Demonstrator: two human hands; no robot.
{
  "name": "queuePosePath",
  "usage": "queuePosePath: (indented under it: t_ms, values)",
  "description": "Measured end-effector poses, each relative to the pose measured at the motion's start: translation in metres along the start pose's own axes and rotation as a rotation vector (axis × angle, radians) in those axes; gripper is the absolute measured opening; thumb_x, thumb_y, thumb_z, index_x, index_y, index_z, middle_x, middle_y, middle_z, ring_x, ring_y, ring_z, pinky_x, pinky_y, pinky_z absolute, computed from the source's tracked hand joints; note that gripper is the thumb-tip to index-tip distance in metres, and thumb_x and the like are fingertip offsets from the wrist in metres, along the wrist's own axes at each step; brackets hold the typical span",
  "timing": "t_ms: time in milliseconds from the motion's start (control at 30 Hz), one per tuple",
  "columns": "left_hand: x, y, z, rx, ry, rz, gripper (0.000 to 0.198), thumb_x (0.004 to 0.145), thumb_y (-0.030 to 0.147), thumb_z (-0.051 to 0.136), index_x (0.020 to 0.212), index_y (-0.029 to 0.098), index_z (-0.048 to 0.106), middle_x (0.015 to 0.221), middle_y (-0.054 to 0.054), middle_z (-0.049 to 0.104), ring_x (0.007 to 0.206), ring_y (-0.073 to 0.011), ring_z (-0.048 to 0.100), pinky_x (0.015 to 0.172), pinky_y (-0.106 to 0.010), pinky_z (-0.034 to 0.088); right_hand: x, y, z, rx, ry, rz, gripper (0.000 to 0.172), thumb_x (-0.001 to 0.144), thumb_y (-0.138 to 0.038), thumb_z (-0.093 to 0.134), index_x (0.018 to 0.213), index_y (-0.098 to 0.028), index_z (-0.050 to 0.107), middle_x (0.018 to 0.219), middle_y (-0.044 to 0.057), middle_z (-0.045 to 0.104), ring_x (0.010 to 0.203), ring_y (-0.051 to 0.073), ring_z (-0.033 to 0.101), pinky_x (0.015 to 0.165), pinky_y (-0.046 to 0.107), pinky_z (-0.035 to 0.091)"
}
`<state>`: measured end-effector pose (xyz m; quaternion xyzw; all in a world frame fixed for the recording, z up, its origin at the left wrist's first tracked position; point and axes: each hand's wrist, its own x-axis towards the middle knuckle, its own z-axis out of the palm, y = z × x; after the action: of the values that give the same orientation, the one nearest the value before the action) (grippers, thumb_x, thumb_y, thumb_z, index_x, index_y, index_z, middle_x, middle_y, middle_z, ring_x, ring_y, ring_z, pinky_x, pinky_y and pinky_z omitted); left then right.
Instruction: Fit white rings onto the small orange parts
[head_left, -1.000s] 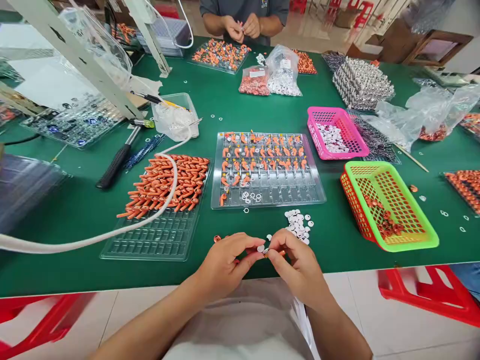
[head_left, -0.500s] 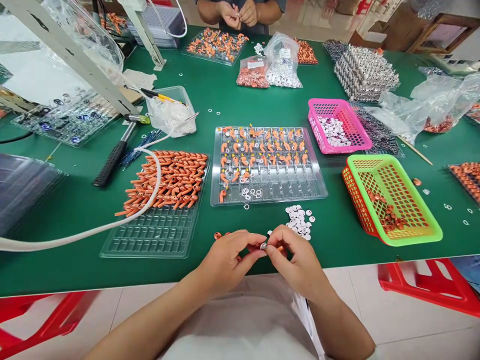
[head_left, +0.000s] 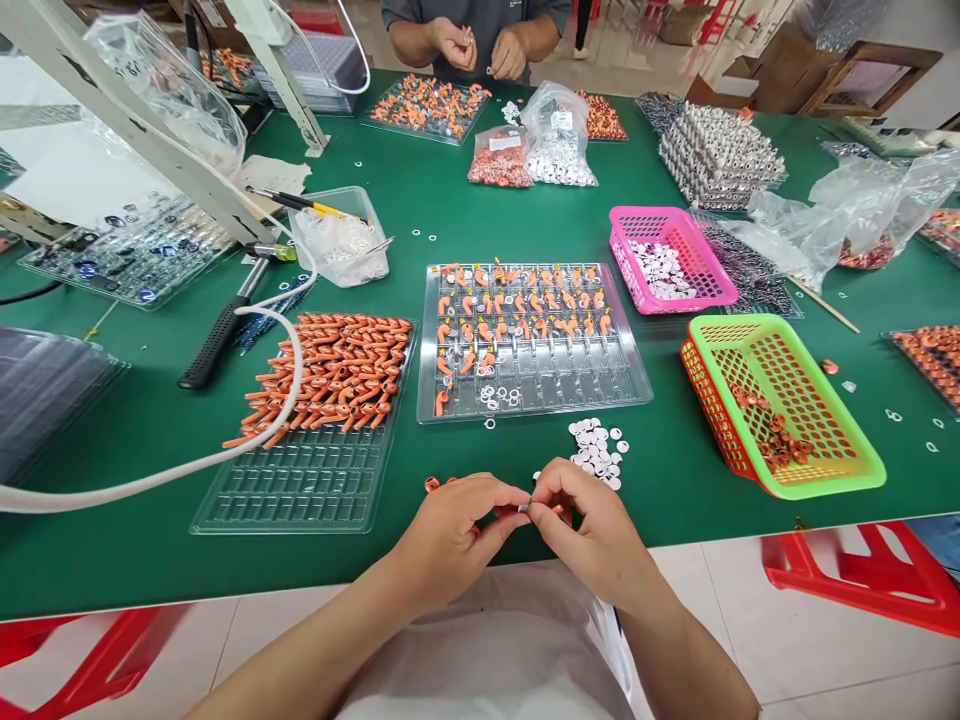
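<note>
My left hand (head_left: 457,530) and my right hand (head_left: 592,525) meet at the table's front edge. Between the fingertips of both is a small silvery round piece (head_left: 523,507), which the left thumb and index finger pinch. An orange part (head_left: 558,509) shows in the closed fingers of my right hand; whether the two pieces are joined I cannot tell. Loose white discs (head_left: 598,450) lie just beyond the right hand. A few orange pieces (head_left: 433,484) are partly hidden behind the left hand. Farther back, a clear tray (head_left: 555,385) holds rows of curved orange parts and several white rings.
At left are a tray of orange parts (head_left: 330,370), a white cable (head_left: 296,370) arching over it, and a hammer (head_left: 217,340). A pink basket (head_left: 705,225) and a green basket (head_left: 862,470) stand at right. Across the table, a co-worker's hands (head_left: 480,48) handle small pieces.
My hands stay together, and the small silvery piece has turned slightly between the fingertips. The view has shifted a little upward. Opposite, the co-worker's hands have moved apart.
</note>
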<state>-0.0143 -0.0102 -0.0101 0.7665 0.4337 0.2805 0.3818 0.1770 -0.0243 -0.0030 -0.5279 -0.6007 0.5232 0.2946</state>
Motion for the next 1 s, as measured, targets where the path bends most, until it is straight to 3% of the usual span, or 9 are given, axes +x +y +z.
queuePosePath:
  t_ms: [467,600,767,1000]
  values:
    - [-0.008,0.001,0.0,-0.137,-0.005,-0.004,0.011,0.089,0.012,0.062,0.092,0.02,0.069,0.077,0.001,0.074,0.067,-0.0115,0.062,0.066,-0.022,0.044,0.003,-0.002,-0.003,0.131,-0.09,0.158,0.011,0.087,-0.024,0.062,0.081,-0.022,0.054,0.076,-0.002,0.056,0.065,0.012,0.049,0.058,0.025,0.04]
    - [-0.008,0.004,-0.004,-0.217,-0.03,-0.166,0.009,0.088,0.019,0.062,0.089,0.02,0.071,0.076,0.0,0.073,0.066,-0.0128,0.061,0.066,-0.024,0.046,0.005,-0.005,0.001,0.124,-0.092,0.147,0.009,0.086,-0.023,0.063,0.081,-0.022,0.055,0.075,-0.002,0.057,0.064,0.012,0.05,0.058,0.024,0.041]
    - [-0.006,0.005,-0.003,-0.596,0.016,-0.447,0.013,0.085,0.029,0.067,0.088,0.017,0.071,0.082,-0.003,0.074,0.075,-0.0151,0.067,0.071,-0.025,0.053,0.0,-0.001,0.004,0.184,-0.055,0.099,0.008,0.092,-0.028,0.06,0.097,-0.023,0.059,0.083,0.0,0.061,0.074,0.014,0.058,0.065,0.026,0.047]
    - [0.0,0.01,-0.004,-0.818,0.011,-0.556,0.017,0.081,0.03,0.072,0.091,0.015,0.072,0.079,-0.003,0.072,0.074,-0.0141,0.066,0.068,-0.024,0.054,-0.009,0.011,0.005,0.242,0.011,-0.021,0.009,0.095,-0.03,0.058,0.097,-0.024,0.064,0.087,0.002,0.061,0.076,0.015,0.059,0.068,0.027,0.05]
